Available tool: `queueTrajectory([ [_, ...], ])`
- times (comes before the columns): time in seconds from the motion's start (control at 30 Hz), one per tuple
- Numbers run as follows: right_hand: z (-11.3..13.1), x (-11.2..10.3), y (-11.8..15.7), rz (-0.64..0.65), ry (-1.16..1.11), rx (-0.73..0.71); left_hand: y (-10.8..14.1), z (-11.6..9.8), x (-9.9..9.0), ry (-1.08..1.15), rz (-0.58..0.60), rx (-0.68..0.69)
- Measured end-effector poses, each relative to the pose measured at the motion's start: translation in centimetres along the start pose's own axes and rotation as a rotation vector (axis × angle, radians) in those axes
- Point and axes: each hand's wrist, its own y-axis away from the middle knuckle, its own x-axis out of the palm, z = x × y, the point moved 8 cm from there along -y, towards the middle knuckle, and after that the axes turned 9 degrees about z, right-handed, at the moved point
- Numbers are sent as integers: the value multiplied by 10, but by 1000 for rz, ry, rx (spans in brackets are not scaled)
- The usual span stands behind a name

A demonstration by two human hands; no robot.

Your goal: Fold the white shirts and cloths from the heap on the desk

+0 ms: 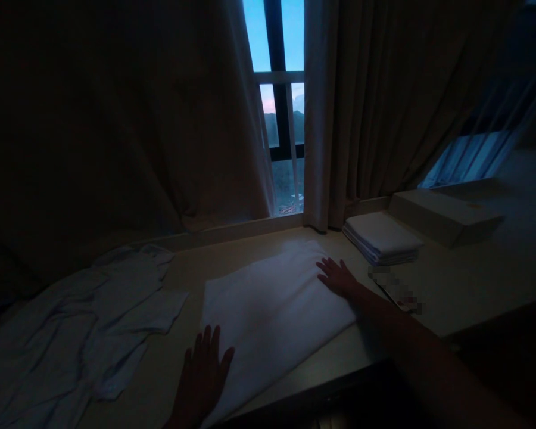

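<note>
A white cloth point(268, 316), folded into a flat rectangle, lies on the pale table point(183, 262) in front of me. My left hand point(203, 369) rests at its near left edge, fingers spread. On the cloth's right side my right hand point(337, 277) lies flat with fingers apart, and faint creases run across the fabric by it. Neither hand grips anything. The room is dim, so the cloth's layers are hard to make out.
Crumpled white cloths point(93, 310) are heaped at the left. At the back right sit a neat folded stack point(382, 235) and a pale box point(446, 214). A blurred-out flat item point(397, 290) lies near my right forearm. Curtains point(352, 107) hang beside the window point(279, 107).
</note>
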Motion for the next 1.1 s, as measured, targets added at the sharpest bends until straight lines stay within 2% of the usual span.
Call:
queueTrajectory([
  [0.1,0,1,-4,-14,2,-5,2,2,11,-27,-22,3],
  [0.17,0,1,-3,-24,-4,2,2,0,11,-34,-17,9],
  [0.43,0,3,13,12,-34,68,10,-8,-14,6,55,44],
  [0.6,-1,5,26,-14,-27,65,17,-11,-19,21,80,89],
  [0.73,0,7,33,-6,-15,58,25,-14,-22,13,61,73],
  [0.83,7,-3,34,-35,29,49,35,-17,-18,-10,57,19],
  [0.97,32,-31,27,-122,83,20,52,-29,-10,-26,51,-97],
  [1.03,58,-41,21,-119,101,9,63,-36,-9,-5,21,-220],
  [1.1,98,-44,17,-96,101,-4,74,-45,-12,28,-17,-337],
])
